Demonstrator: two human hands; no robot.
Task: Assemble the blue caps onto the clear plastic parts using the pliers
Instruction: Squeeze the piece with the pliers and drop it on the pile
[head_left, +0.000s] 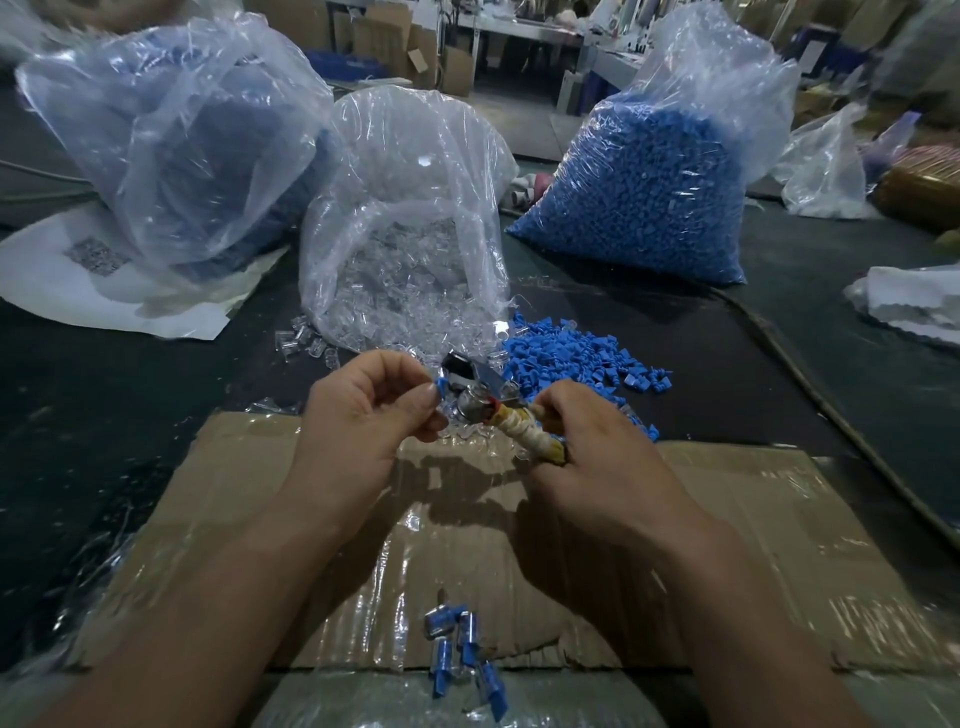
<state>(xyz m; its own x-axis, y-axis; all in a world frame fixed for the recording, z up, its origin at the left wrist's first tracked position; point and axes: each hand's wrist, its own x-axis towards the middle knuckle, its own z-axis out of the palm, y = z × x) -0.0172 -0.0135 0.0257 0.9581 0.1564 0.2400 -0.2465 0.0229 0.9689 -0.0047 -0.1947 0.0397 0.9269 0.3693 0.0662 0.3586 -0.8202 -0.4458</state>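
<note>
While a small cluster of finished blue-and-clear capped pieces (462, 649) is lying at the near edge of the flat, tape-covered brown cardboard sheet (753, 545), the person is working on the next one above that sheet's far edge. The left hand (363, 415) is pinching a small blue plastic cap (440, 387) between thumb and fingertips, with what looks like a clear plastic part (448, 413) under it, and is offering it to the head of the steel pliers (480, 387) with cream-wrapped handles. The right hand (597, 462) is wrapping its fingers tightly round those handles. Whether the jaws are biting on the piece I cannot tell, since glare is hiding them.

To my eye the pressing is just starting. It is worth keeping the cap square to the clear part's mouth, squeezing steadily rather than snapping, and holding the left fingertips out of the jaws. A tilted cap is likely to seat crooked or crack the clear wall.

Just beyond the cardboard's far edge a loose heap of blue caps (571, 353) is spilling out beside the open transparent bag of clear parts (405, 249). Farther beyond the sheet, to the right, a full clear bag of blue caps (649, 197) is standing.
</note>
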